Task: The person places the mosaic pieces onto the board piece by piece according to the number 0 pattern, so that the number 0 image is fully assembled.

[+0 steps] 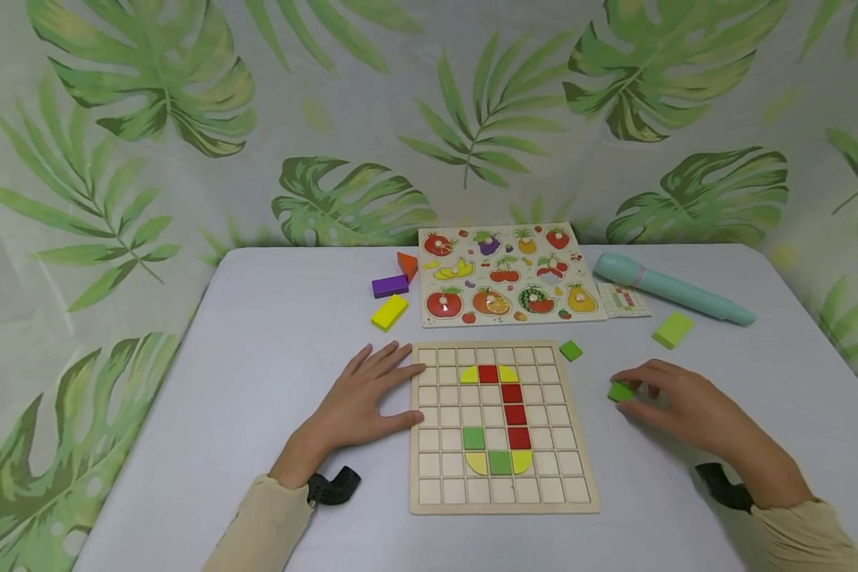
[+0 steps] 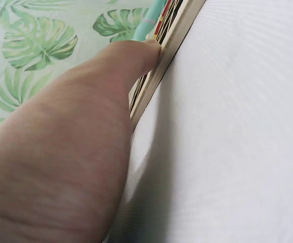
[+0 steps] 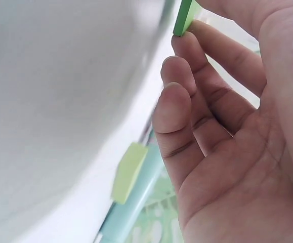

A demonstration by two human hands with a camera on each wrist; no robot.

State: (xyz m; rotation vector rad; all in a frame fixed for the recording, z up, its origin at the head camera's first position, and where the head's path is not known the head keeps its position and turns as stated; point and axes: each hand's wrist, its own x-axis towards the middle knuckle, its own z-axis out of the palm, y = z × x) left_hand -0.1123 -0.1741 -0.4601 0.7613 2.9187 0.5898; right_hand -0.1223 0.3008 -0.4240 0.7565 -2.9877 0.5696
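A wooden grid board (image 1: pixel 436 490) lies on the white table, with red and green squares and yellow quarter-round tiles set in some cells. At the board's left edge rests my left hand (image 1: pixel 361 403), fingers spread, its fingertips and thumb touching the frame; the left wrist view shows the thumb (image 2: pixel 136 55) against that edge. To the right of the board my right hand (image 1: pixel 686 405) pinches a green square tile (image 1: pixel 620 392) between thumb and fingers. The same tile (image 3: pixel 185 17) shows at the top of the right wrist view. Another green square tile (image 1: pixel 570 350) lies by the board's upper right corner.
A fruit puzzle board (image 1: pixel 511 274) lies behind the grid board, with a small pattern card (image 1: pixel 625 301) beside it. Further right are a teal pen-shaped object (image 1: pixel 675 291) and a light green block (image 1: pixel 674 330). Purple (image 1: pixel 390 286), yellow (image 1: pixel 389 312) and orange (image 1: pixel 407 266) blocks lie left.
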